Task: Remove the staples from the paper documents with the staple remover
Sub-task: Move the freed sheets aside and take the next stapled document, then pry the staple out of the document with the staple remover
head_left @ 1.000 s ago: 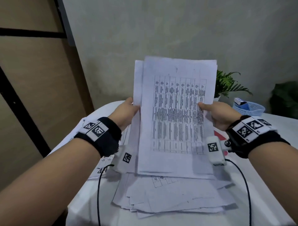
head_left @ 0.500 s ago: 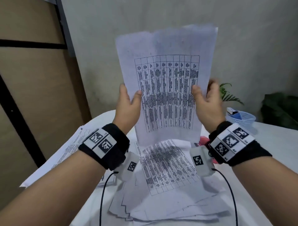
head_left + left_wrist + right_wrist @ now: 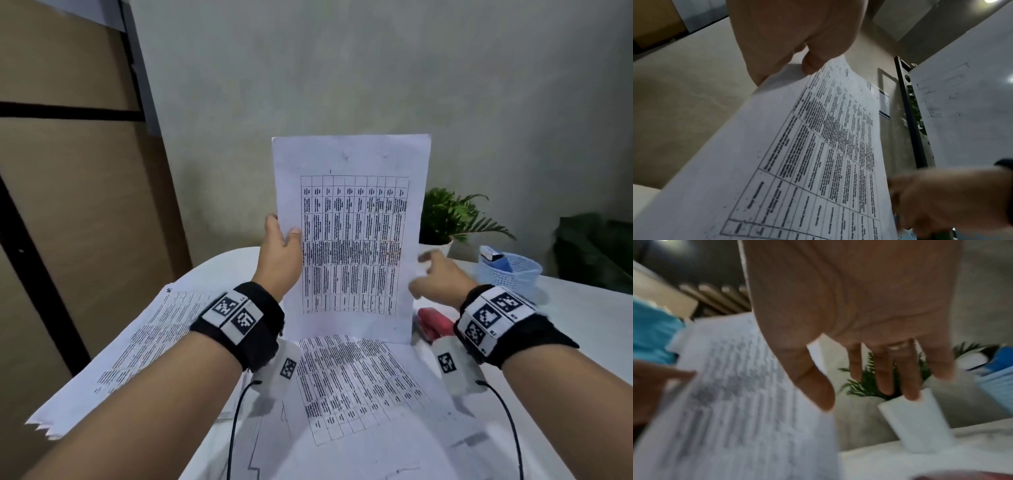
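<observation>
Right hand (image 3: 436, 279) is letting go of upright document (image 3: 349, 240), fingers spreading empty; left hand (image 3: 279, 255) is pinching its edge alone. Red staple remover (image 3: 435, 323) is lying just below right hand, nearer it.

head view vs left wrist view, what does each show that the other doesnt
Only the head view shows the table, the loose papers lying on it, a red tool, the blue basket and a potted plant.
Only the left wrist view shows a whiteboard with faint marks.
Both show the left hand pinching the upright sheet by its edge, and the right hand open beside it.
</observation>
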`<state>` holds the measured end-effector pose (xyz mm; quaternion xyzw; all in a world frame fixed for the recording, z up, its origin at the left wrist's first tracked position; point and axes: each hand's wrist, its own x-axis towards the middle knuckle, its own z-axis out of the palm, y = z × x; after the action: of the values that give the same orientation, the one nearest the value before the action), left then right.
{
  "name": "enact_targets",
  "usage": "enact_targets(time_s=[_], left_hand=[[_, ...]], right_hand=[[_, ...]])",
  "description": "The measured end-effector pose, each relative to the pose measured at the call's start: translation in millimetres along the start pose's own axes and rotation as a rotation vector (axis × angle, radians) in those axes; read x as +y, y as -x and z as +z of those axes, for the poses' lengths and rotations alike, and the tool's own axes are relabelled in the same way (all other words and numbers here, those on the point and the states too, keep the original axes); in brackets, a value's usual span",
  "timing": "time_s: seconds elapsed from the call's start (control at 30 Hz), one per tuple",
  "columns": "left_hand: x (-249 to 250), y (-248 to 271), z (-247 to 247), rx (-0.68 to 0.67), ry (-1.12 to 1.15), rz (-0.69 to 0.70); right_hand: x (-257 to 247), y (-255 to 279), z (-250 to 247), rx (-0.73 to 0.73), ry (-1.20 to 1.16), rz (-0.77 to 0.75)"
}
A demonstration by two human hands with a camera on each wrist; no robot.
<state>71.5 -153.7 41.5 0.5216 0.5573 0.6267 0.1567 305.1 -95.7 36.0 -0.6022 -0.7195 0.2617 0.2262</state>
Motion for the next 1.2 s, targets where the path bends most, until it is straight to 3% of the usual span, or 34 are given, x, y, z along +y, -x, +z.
enact_targets(time_s=[0.1,0.23,0.37,0.47,0.53,0.63,0.77,0.87,1.03,1.1,1.2], left_hand=[[-3,-7,6,0.018,0.047,-0.004],[-8,-12,12,0.027,0.072,0.007],[-8,-13,16,0.051,0.11,0.014],[-7,-15,15,0.07,0.116,0.011],[-7,-16,15,0.076,0.112,0.021],[-4,-14,14,0.078,0.119,0.048],[-1,-8,13,0.064,0.112,0.077],[6,-1,13,0.045,0.107,0.111],[21,13,11,0.016,0.113,0.159],[25,19,11,0.011,0.093,0.197],[30,27,12,-0.004,0.107,0.247]], right_hand=[[22,-14,5,-0.179,0.452,0.15],[32,-20,18,-0.313,0.689,0.16],[44,-35,28,-0.297,0.798,0.066],[37,-33,16,-0.159,0.6,-0.036],[22,-29,-2,0.02,0.046,0.104],[5,-22,-24,0.279,-0.498,0.067],[-33,-5,-46,0.347,-0.915,-0.125],[-77,20,-58,0.382,-1.023,-0.355],[-133,51,-67,0.66,-1.007,-0.829],[-150,59,-72,0.734,-1.02,-0.923],[-166,58,-75,0.713,-1.004,-0.952]])
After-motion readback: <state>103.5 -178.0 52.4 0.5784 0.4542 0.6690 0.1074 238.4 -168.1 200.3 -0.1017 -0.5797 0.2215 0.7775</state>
